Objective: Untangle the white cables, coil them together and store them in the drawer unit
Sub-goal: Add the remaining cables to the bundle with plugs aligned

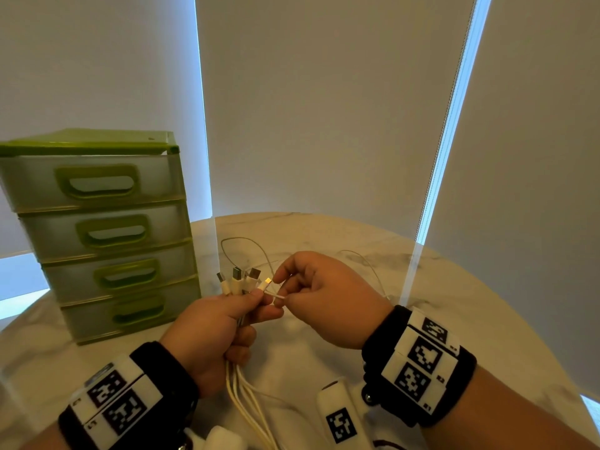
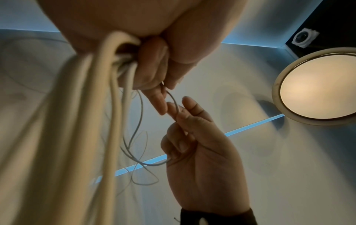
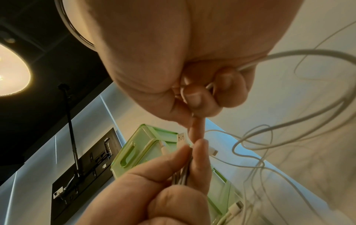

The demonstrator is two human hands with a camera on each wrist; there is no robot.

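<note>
Left hand (image 1: 211, 332) gripping white cables (image 1: 242, 388), right hand (image 1: 324, 297) pinching one

Head view: from above and behind, facing forward and down over both wrists toward the counter (image 1: 324, 235), with the drawer unit (image 1: 104, 235) at left and window blinds behind. Left wrist view: very close under the left hand (image 2: 154, 45), aimed upward along the fingers toward the ceiling lamp (image 2: 318, 86), with the right hand (image 2: 202, 152) a little farther off. Right wrist view: equally close beneath the right hand, tilted upward, taking in the left hand, the drawer unit and a lamp. Shared by all three: both hands meeting over the white cables (image 1: 246, 397). Shared by head and right wrist: the drawer unit.
</note>
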